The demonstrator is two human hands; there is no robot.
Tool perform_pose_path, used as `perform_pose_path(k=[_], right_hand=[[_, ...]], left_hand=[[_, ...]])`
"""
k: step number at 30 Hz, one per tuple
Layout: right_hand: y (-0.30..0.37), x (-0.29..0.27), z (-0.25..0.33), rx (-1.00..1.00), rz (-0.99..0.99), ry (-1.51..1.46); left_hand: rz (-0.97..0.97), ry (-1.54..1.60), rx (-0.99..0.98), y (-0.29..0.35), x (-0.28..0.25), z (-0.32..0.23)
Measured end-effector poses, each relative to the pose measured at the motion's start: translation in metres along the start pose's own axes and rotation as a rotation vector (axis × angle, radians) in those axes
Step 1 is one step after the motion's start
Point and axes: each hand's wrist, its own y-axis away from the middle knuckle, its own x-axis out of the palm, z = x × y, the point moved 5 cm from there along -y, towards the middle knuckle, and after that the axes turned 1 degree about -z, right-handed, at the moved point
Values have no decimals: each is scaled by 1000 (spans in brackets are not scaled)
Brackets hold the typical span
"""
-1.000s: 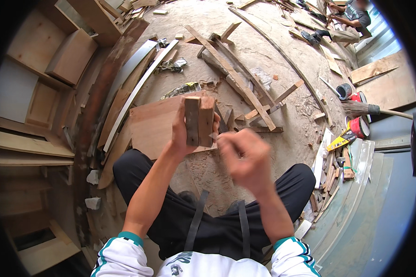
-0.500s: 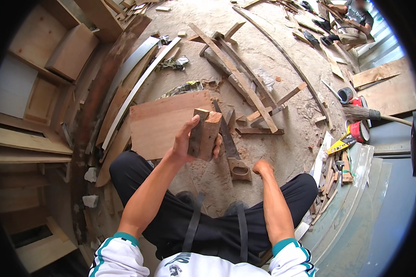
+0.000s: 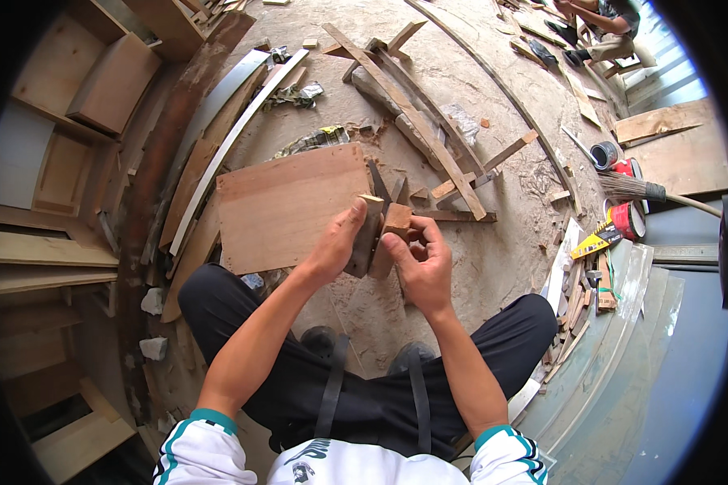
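Observation:
Two short wood blocks are held up side by side in front of my knees. My left hand is closed on the left one, a dark weathered block, with the thumb near its top end. My right hand grips the right one, a browner block, thumb on the near side and fingers behind. A narrow gap shows between their upper ends. Beyond them lies a plywood panel. The tip of a handsaw blade shows past the blocks; its handle is hidden by my right hand.
Crossed timber strips lie on the floor ahead. Long boards and a white strip run along the left, beside wooden cabinets. At the right are a broom, paint cans, a yellow-bladed saw and glass sheets. Another person sits far right.
My right hand has come up from beside the saw handle and taken hold of the right block. The blocks, together in my left hand before, are now held by both hands, slightly apart at the top.

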Motion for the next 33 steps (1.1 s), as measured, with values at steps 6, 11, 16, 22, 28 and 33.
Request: perform_pose_path(k=[6, 11, 16, 22, 28, 33], right_hand=[[-7, -27, 19, 5, -105, -102], [-10, -33, 21, 47, -122, -148], [-8, -29, 19, 91, -54, -151], [-2, -16, 25, 65, 16, -155], [1, -11, 23, 84, 57, -183], [5, -16, 24, 76, 67, -196]], left_hand=[[43, 191, -52, 2, -1, -16], [215, 428, -129, 6, -1, -17], [335, 580, -136, 13, 5, -22], [102, 280, -46, 12, 10, -29], [225, 495, -173, 14, 9, -16], [319, 534, -155, 10, 14, -13]])
